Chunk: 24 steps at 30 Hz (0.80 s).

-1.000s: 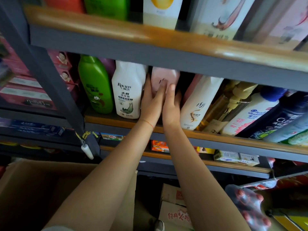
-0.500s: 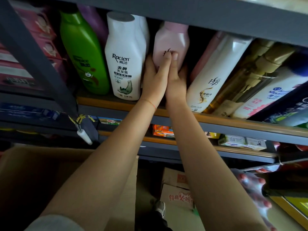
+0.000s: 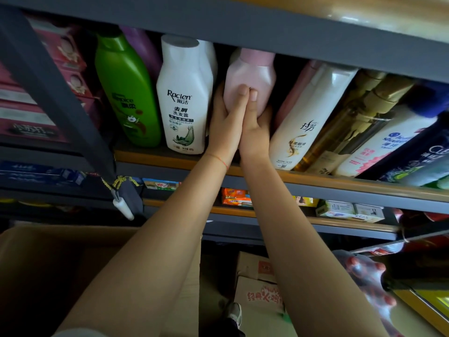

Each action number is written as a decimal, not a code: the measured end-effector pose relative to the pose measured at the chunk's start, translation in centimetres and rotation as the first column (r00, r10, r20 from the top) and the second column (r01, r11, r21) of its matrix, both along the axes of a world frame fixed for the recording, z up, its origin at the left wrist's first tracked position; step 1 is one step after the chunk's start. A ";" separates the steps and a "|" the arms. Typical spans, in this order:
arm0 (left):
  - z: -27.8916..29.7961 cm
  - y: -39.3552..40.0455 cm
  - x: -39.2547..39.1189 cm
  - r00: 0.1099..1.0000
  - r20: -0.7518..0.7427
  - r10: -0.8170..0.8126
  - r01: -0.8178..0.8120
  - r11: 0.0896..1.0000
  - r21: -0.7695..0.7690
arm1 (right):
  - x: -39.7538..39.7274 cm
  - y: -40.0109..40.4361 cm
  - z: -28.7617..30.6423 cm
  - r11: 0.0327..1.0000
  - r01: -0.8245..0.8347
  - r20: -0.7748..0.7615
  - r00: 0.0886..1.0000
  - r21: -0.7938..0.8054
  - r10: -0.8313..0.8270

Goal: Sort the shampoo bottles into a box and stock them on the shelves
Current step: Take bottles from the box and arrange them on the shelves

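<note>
A pink shampoo bottle [image 3: 252, 76] stands upright on the wooden-edged shelf [image 3: 315, 182], between a white Raclen bottle [image 3: 185, 93] and a leaning white bottle [image 3: 308, 122]. My left hand [image 3: 224, 125] and my right hand [image 3: 255, 127] are side by side, both wrapped around the pink bottle's lower half, thumbs touching on its front. The bottle's base is hidden behind my hands. A cardboard box [image 3: 48, 263] sits open at the lower left, under my left arm.
A green bottle [image 3: 126, 93] stands left of the Raclen one; gold, white and dark bottles lean at the right. A grey slanted shelf post [image 3: 56, 93] crosses the left. Lower shelves hold small packs. More cartons [image 3: 260, 288] lie on the floor.
The view has dropped and closed in on the shelf. Both hands have stayed on the pink bottle, which now stands a little deeper between its neighbours.
</note>
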<state>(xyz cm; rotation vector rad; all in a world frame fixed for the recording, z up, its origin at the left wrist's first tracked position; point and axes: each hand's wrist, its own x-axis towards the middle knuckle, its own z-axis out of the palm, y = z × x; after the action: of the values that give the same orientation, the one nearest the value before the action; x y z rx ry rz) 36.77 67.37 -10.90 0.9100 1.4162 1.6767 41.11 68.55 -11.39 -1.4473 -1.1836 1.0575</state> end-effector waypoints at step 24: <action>0.8 -4.0 -0.4 0.994 -0.072 -0.084 0.083 0.996 -0.018 | 3.7 -7.7 -0.2 0.976 -0.129 0.000 0.991 0.173 0.131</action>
<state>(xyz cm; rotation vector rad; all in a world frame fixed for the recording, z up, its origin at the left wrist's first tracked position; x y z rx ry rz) 36.40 63.33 -10.09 1.0170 1.4172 1.5828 44.81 60.87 -11.58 -1.2417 -1.3424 1.0235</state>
